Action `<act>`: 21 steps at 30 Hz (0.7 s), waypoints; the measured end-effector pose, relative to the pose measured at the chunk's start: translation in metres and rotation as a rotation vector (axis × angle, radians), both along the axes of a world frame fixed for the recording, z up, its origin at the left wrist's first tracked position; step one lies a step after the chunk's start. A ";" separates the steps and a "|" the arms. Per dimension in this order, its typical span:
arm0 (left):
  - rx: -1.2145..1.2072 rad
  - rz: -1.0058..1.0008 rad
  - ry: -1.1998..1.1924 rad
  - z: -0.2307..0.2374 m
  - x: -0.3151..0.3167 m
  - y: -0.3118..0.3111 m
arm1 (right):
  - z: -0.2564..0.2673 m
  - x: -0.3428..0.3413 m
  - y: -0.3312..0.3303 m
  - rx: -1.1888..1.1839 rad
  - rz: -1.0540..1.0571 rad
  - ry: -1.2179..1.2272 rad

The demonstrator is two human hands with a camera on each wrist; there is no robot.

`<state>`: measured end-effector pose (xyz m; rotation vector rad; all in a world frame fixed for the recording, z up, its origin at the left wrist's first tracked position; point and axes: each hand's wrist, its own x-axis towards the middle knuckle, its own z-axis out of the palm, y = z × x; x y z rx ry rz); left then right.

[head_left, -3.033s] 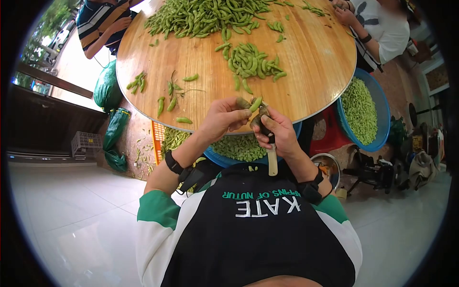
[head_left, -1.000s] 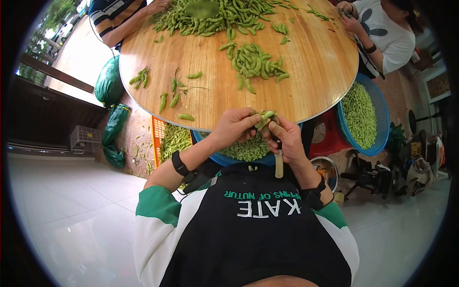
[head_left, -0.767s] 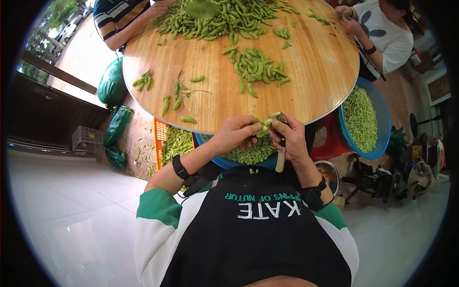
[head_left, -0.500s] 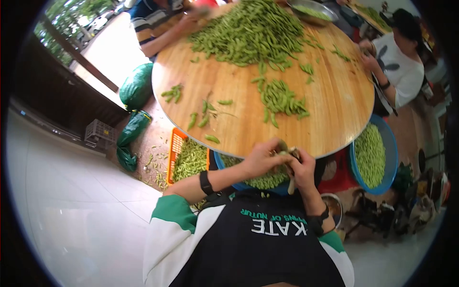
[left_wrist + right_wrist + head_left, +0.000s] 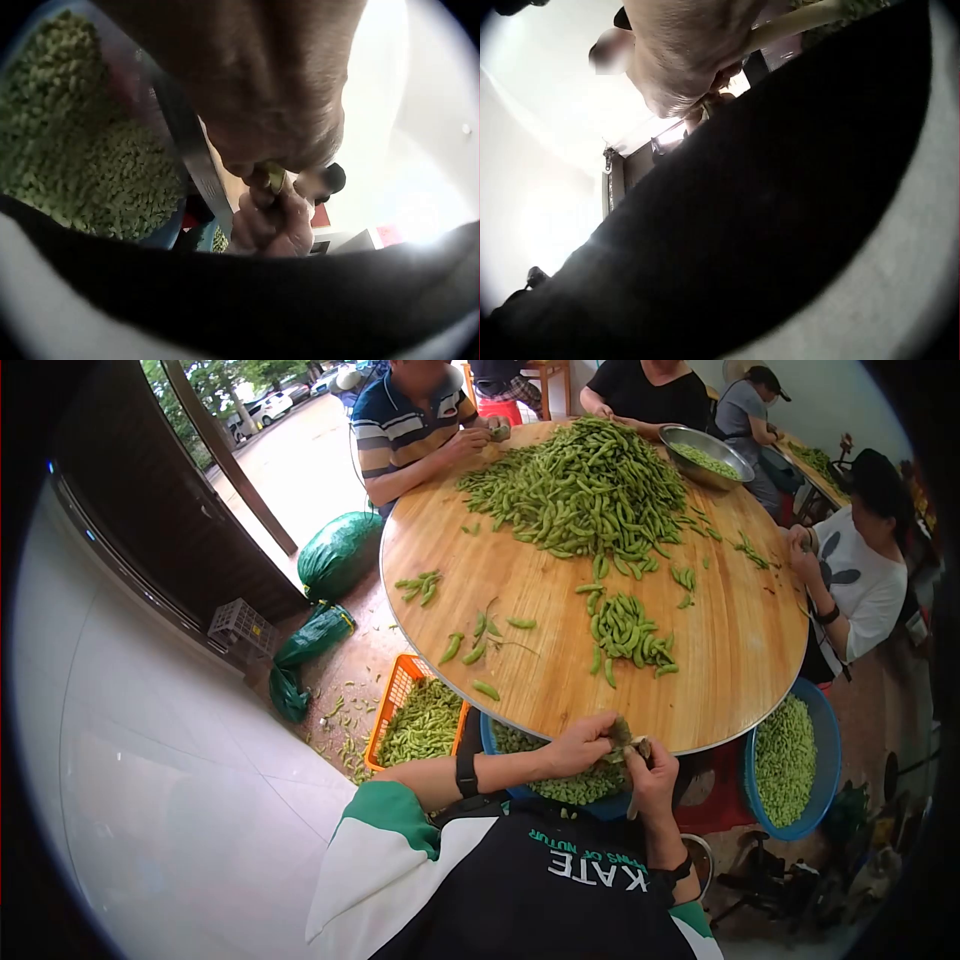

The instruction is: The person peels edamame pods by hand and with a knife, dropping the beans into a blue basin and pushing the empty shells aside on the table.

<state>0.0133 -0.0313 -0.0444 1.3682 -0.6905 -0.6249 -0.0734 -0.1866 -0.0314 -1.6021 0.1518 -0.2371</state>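
Observation:
In the head view my left hand [image 5: 582, 748] and right hand [image 5: 654, 778] meet at the table's near edge, above a blue basin of shelled beans [image 5: 578, 788]. My left fingers pinch a green pod, partly hidden; a green piece [image 5: 276, 178] shows between the hands in the left wrist view. Dark coverings show on some fingertips. My right hand is curled round a tool whose pale handle [image 5: 632, 808] sticks out below the palm; the same handle [image 5: 799, 24] crosses the right wrist view. The tool's working end is hidden.
On the round wooden table [image 5: 500, 575] lie a large pod heap [image 5: 590, 490], a smaller pile [image 5: 628, 630] and scattered pods. An orange basket [image 5: 418, 722] stands at left, another blue basin [image 5: 785, 765] at right. Other people sit around the table; a metal bowl [image 5: 708, 457] is at back.
The head view has tilted and shifted, showing more of the table's far side and the people there. My hands have stayed close together, with the pod and the pale-handled tool still in them.

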 end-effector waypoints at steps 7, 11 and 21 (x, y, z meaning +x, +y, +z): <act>0.260 -0.016 -0.091 0.015 -0.012 0.007 | 0.007 -0.004 -0.031 -0.128 -0.160 -0.019; 0.341 0.084 -0.542 0.033 -0.024 0.016 | 0.012 -0.006 -0.024 -0.004 -0.127 -0.043; 0.041 0.119 0.036 0.038 -0.003 0.038 | 0.015 0.010 0.008 0.432 0.155 0.135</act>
